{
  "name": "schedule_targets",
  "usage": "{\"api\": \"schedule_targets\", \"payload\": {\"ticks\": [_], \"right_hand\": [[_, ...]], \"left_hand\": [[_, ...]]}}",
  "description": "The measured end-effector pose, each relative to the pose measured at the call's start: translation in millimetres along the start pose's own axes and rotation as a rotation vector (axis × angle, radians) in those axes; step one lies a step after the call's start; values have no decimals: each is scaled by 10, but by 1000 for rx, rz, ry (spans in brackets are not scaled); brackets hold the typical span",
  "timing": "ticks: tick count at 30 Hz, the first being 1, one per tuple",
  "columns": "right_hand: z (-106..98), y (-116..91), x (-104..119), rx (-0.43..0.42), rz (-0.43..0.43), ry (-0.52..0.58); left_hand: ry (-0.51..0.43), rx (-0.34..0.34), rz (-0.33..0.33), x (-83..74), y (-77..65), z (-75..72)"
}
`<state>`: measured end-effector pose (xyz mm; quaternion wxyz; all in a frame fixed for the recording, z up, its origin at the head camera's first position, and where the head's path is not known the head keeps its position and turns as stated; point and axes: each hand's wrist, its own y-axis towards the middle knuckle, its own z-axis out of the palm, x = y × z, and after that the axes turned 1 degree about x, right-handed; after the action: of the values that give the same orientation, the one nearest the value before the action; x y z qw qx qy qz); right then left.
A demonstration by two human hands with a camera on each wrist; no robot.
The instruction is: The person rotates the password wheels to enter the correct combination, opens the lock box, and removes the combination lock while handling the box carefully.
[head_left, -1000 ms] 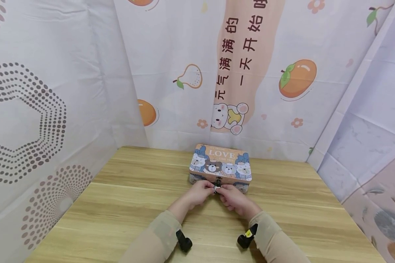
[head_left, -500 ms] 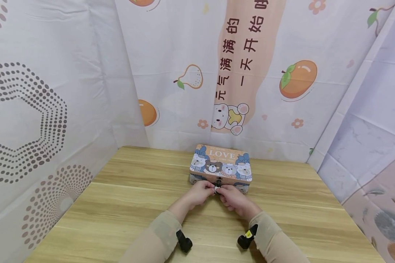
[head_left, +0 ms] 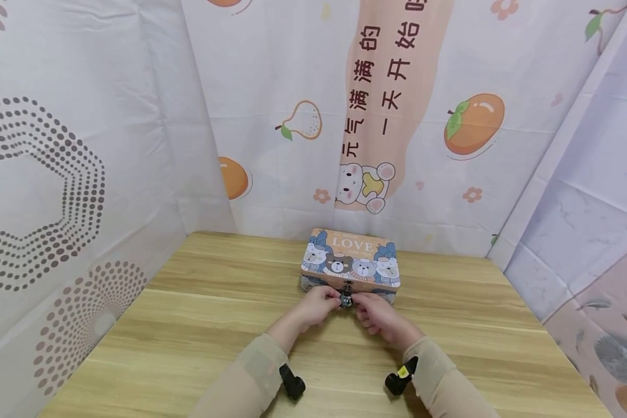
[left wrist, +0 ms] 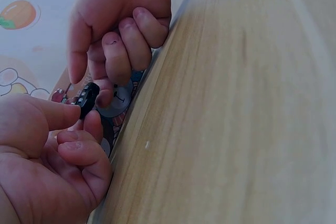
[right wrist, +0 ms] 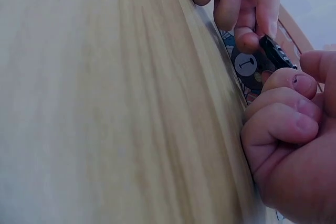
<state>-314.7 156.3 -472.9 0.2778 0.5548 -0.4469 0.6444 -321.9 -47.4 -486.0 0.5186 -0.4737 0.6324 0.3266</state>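
Observation:
A tin box (head_left: 351,255) printed with bears and the word LOVE stands lid down at the back of the table. At its front clasp (head_left: 348,285) hangs a small black combination padlock (head_left: 346,301), whose number dials (left wrist: 80,97) show in the left wrist view. My left hand (head_left: 316,306) pinches the padlock between thumb and index finger. My right hand (head_left: 378,316) is just to its right, thumb and index finger spread about the padlock (right wrist: 277,54) with a gap, other fingers curled. Whether its index fingertip touches the padlock is hard to tell.
The wooden table (head_left: 214,325) stretches out on both sides of the hands. Behind the box hangs a printed fabric backdrop (head_left: 271,69), with fabric walls left and right. A black wrist camera (head_left: 292,383) sits on each sleeve.
My right hand has shifted slightly to the right, off the padlock's front, so its dark face now shows in the head view. The left hand and the box stay put.

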Motion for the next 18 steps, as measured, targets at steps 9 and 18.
{"api": "schedule_targets", "payload": {"ticks": [9, 18], "right_hand": [[0, -18, 19, 22, -23, -66], [59, 27, -10, 17, -34, -79]], "left_hand": [[-4, 3, -3, -9, 3, -6], [-5, 13, -8, -22, -8, 0]]}}
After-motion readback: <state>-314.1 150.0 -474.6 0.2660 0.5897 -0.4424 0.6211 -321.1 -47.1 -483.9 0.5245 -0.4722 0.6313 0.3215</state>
